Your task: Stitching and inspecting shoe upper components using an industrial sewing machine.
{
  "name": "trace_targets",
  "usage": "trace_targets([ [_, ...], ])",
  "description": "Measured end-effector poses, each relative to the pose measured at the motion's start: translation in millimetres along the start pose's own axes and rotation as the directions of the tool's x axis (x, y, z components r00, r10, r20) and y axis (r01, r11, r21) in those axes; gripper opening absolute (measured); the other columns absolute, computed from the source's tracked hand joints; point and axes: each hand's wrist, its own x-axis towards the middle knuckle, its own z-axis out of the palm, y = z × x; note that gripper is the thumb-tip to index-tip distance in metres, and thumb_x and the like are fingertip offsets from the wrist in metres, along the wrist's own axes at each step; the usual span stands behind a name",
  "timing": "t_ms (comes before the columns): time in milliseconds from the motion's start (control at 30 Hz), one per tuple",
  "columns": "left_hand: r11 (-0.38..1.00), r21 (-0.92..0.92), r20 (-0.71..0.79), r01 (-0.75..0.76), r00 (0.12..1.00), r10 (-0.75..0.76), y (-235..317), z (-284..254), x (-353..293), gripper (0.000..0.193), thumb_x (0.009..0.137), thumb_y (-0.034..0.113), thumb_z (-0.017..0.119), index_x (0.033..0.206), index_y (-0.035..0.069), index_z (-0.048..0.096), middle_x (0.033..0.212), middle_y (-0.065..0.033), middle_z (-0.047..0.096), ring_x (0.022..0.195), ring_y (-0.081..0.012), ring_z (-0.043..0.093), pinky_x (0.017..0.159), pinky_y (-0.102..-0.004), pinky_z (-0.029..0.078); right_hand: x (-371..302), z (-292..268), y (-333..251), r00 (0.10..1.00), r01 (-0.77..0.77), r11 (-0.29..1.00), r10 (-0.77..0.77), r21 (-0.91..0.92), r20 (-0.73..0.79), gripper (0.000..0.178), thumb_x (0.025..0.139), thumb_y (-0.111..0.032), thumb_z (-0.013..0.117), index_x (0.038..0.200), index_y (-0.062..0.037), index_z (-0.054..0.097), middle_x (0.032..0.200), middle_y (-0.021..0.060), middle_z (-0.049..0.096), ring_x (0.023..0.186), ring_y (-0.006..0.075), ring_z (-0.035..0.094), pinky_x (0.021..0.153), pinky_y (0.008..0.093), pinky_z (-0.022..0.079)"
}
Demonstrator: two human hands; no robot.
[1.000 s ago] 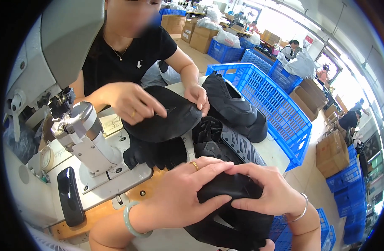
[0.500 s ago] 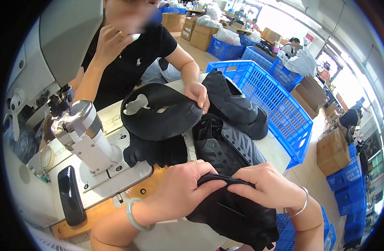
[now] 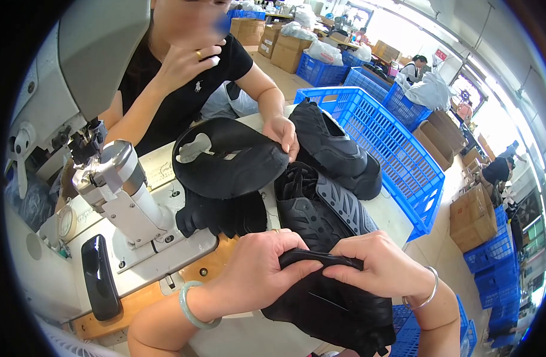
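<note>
A soft black shoe upper (image 3: 338, 309) hangs between my two hands at the lower middle. My left hand (image 3: 258, 265) pinches the left end of its folded top edge, thumb facing me. At the right end of that edge, my right hand (image 3: 377, 265) grips it the same way. Just beyond my fingers, several finished-looking black uppers with grey patterned sides (image 3: 320, 205) lie on the table. A co-worker across from me rests a hand (image 3: 282, 135) on a flat black upper piece (image 3: 243, 175), which has a pale patch.
A white post-bed sewing machine (image 3: 127, 199) stands at the left. Stacked black pieces (image 3: 231, 215) lie beside its post. More black uppers (image 3: 335, 149) sit at the table's far right, against a blue crate (image 3: 398, 160). Cardboard boxes (image 3: 474, 217) and other crates stand farther off.
The co-worker's raised hand has turned and shifted slightly right near the chin. My hands keep nearly the same place and hold; the upper's folded edge has rolled slightly.
</note>
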Motion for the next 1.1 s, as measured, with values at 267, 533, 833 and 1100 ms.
trace_targets([
  [267,1.000,-0.009,-0.025,-0.008,1.000,0.008,2,0,-1,0.021,0.077,0.020,0.074,0.082,0.001,0.068,0.073,-0.0119,0.064,0.063,-0.0255,0.062,0.057,-0.0326,0.045,-1,2,-1,1.000,0.006,1.000,-0.005,0.021,-0.028,0.019,0.082,-0.016,0.066,0.085,0.0022,0.062,0.067,0.0172,0.058,0.061,0.0348,0.056,0.056,0.0366,0.045],
  [533,0.966,0.110,-0.039,-0.233,0.970,0.239,1,3,-2,0.035,0.070,0.014,0.080,0.100,0.003,0.066,0.095,-0.0076,0.062,0.079,-0.0159,0.060,0.067,-0.0264,0.048,-8,-3,15,0.912,-0.404,0.678,0.350,0.614,0.213,0.033,0.093,-0.027,0.059,0.104,0.0038,0.060,0.091,0.0051,0.066,0.082,0.0111,0.062,0.071,0.0254,0.047],
  [833,0.696,-0.685,0.184,0.214,0.976,-0.120,3,3,5,0.070,0.079,0.016,0.077,0.133,-0.006,0.038,0.129,-0.0116,0.049,0.111,-0.0146,0.052,0.095,-0.0291,0.044,-17,-18,25,0.914,0.334,0.147,0.191,0.931,-0.358,0.040,0.096,-0.015,0.046,0.131,0.0035,0.042,0.127,0.0173,0.053,0.113,0.0250,0.057,0.097,0.0360,0.046],
  [1100,0.865,-0.036,-0.364,-0.500,0.813,0.455,40,-17,-18,0.041,0.072,-0.007,0.065,0.113,-0.002,0.061,0.104,-0.0066,0.066,0.086,-0.0148,0.060,0.075,-0.0256,0.050,19,-36,57,0.754,0.525,0.497,0.105,0.691,-0.648,0.045,0.094,-0.013,0.047,0.137,-0.0040,0.040,0.130,0.0150,0.052,0.118,0.0272,0.051,0.099,0.0461,0.043],
])
